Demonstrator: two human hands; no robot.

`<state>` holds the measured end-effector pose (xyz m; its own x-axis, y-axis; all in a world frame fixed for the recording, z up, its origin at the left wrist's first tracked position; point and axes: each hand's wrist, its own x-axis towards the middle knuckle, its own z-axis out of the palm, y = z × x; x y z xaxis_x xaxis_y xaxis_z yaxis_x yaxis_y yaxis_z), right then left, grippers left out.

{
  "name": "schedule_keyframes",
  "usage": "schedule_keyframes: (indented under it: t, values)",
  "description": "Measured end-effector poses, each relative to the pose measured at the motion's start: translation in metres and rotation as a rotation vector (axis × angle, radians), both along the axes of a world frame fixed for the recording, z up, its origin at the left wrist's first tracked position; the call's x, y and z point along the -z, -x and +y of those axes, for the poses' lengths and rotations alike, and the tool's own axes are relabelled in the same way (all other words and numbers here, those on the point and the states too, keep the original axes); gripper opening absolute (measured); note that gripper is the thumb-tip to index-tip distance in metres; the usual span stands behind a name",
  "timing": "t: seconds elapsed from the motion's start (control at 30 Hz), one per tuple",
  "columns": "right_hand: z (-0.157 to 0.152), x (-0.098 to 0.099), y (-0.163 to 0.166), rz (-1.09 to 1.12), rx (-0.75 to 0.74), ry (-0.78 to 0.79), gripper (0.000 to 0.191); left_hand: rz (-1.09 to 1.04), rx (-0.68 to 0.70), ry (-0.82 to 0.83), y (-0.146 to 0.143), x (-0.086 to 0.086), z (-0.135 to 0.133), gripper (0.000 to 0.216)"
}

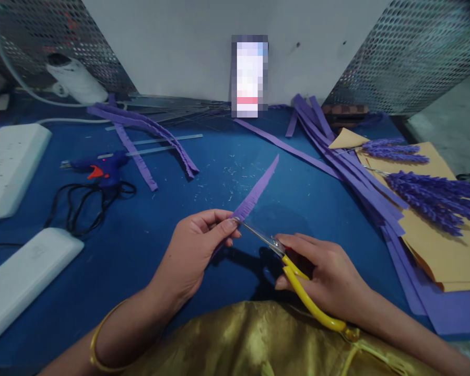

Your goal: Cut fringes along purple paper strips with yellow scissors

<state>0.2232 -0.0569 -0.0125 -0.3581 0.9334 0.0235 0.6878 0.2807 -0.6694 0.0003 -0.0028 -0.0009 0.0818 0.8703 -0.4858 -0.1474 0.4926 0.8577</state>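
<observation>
My left hand (196, 250) pinches the near end of a narrow purple paper strip (258, 190) that points up and away to the right; one edge of it is cut into a fine fringe. My right hand (325, 277) grips yellow-handled scissors (293, 274), whose blades reach left to the strip just beside my left fingertips. Both hands hover over the blue table (149, 245), close to my body.
Fringed purple strips (149, 130) and a blue glue gun (102, 168) with black cord lie at the left, near two white power strips (8, 167). At the right are plain purple strips (348, 167) and finished lavender-like stems (434, 196) on tan paper. A phone (249, 75) leans against the back wall.
</observation>
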Motion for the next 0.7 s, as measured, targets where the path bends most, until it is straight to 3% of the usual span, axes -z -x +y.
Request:
schedule_keyframes:
  t: [0.7]
  values:
    - [-0.0024, 0.0025, -0.0012, 0.046, -0.024, 0.016, 0.046, 0.031, 0.008, -0.029, -0.0035, 0.0025, -0.0043, 0.014]
